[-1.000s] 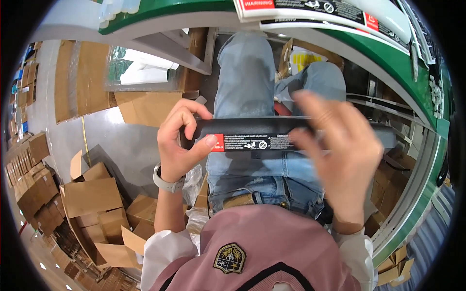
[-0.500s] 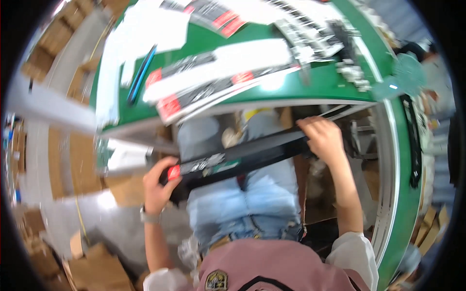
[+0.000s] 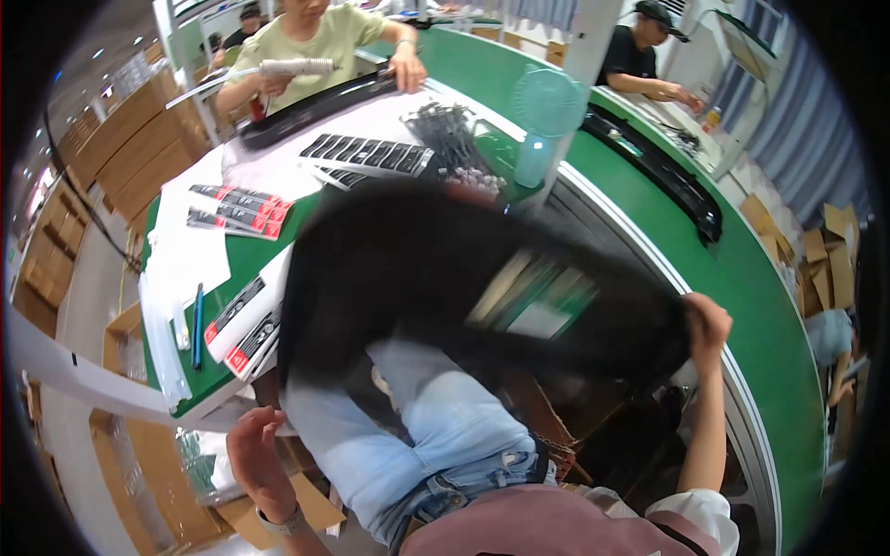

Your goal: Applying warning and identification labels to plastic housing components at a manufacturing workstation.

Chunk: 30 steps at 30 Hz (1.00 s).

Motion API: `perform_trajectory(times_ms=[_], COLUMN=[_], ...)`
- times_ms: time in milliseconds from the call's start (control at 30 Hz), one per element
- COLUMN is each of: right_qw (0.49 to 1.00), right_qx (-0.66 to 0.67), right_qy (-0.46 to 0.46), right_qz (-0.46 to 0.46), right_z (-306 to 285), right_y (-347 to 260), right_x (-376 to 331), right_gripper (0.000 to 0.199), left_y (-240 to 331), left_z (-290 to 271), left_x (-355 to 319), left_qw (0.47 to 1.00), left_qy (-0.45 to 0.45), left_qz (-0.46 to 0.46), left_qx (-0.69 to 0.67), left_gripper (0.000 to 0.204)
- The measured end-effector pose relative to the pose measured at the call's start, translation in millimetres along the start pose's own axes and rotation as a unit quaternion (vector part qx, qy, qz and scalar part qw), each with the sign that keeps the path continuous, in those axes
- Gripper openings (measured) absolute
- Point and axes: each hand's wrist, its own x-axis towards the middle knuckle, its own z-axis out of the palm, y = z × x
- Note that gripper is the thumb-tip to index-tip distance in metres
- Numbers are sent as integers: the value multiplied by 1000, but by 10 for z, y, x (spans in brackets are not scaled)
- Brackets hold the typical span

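Observation:
A long black plastic part [image 3: 399,250], blurred by motion, hangs above my lap. My right hand [image 3: 708,332] is closed on its right end. A green and white label or board [image 3: 542,310] shows on the part's surface. My left hand [image 3: 260,461] is apart from the part, low at the left by the table corner, its fingers loosely bent and holding nothing. Near it on the green table [image 3: 209,385] lie label strips [image 3: 246,324] in black, white and red, and a blue pen-like tool [image 3: 197,324].
Opposite, a person holds a white gun-shaped tool [image 3: 297,67] over another black part [image 3: 315,111]. A bundle of cables [image 3: 445,134] and a teal fan [image 3: 542,120] stand beyond my part. A similar black part [image 3: 658,167] rests on the green conveyor [image 3: 742,278]. Cardboard boxes stand at the left.
My left hand has let go of the black part. My right hand has swung the part up and to the right. The view has turned up, bringing co-workers into sight.

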Motion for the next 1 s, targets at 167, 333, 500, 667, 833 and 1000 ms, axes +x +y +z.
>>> perform_trajectory(times_ms=[167, 333, 500, 667, 833, 1000], right_qw=[936, 847, 732, 803, 986, 964], right_qx=[-121, -293, -377, -501, 104, 230], right_qy=[99, 95, 67, 138, 98, -68], right_qz=[314, 434, 563, 292, 90, -117], right_z=[-1097, -1825, -1898, -1101, 797, 2155], right_y=[1035, 2496, 3543, 3220, 1228, -1223], right_x=[-679, -1177, -1406, -386, 990, 1548], right_gripper=[40, 37, 34, 30, 20, 17], left_y=[-50, -59, -104, -55, 112, -24], left_z=[497, 703, 621, 592, 665, 425], left_x=[149, 29, -1, 258, 764, 1450], left_qw=[981, 970, 971, 974, 937, 866], left_qy=[-147, -221, -190, -204, -123, 2], left_qz=[-8, -79, -135, -53, 114, 157], left_qx=[-123, -56, -55, 86, 308, 474], left_gripper=[57, 37, 20, 14, 16, 21])
